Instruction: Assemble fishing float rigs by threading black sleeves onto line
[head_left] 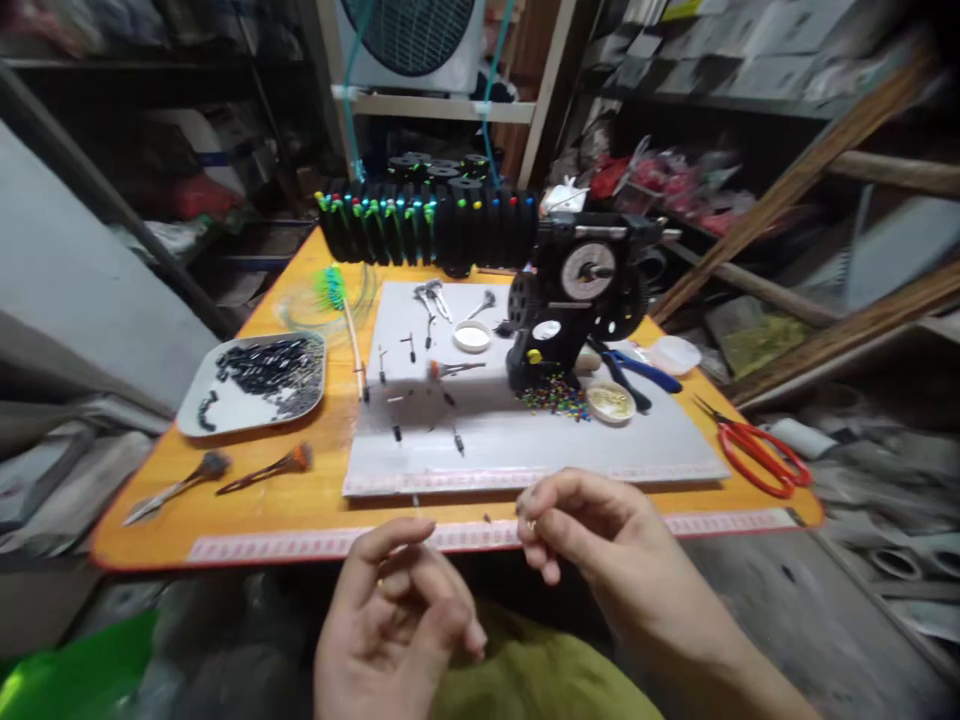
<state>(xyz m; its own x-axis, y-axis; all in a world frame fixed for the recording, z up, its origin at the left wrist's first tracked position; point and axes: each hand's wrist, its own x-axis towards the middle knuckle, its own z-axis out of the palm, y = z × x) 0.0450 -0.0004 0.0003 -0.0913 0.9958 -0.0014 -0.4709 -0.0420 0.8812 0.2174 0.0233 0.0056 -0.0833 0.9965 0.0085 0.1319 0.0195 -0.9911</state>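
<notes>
My left hand is palm up in front of the table edge, its fingers loosely bent with gaps between them. Nothing shows in it except a small gold-coloured spot at a finger, perhaps a ring. To its right, my right hand pinches a tiny gold-coloured piece between thumb and fingertips; most of it is hidden. Beyond both hands lies a white board. Several small black-ended pieces, a brush-like orange-banded tool and a small white dish are on it.
A black device with a row of spools stands at the back. Near its base are coloured beads, a dish of gold-coloured bits and blue-black pliers. Red-handled scissors lie right; a white tray of black parts sits left.
</notes>
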